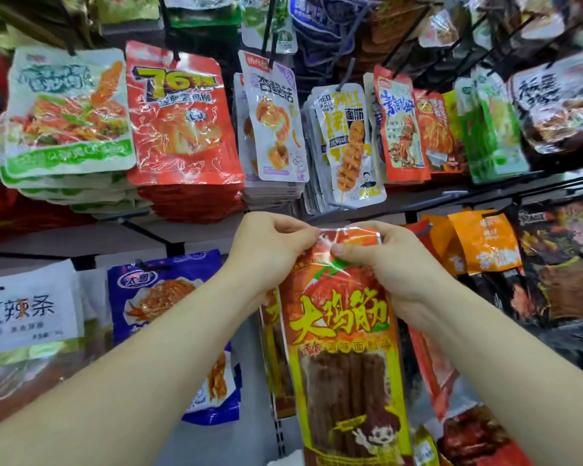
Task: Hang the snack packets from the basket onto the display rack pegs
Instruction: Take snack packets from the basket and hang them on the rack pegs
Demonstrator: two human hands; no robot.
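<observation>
A long orange and yellow snack packet with brown sticks showing through its window hangs upright in front of the rack. My left hand pinches its top left corner. My right hand pinches the top edge on the right, thumb across the front. More packets of the same kind hang directly behind it. The peg that carries them is hidden by my hands. The basket is out of view.
The display rack is crowded with hanging packets: a purple one and a white one to the left, orange ones and dark ones to the right. The row above holds green, red and white packets on black pegs.
</observation>
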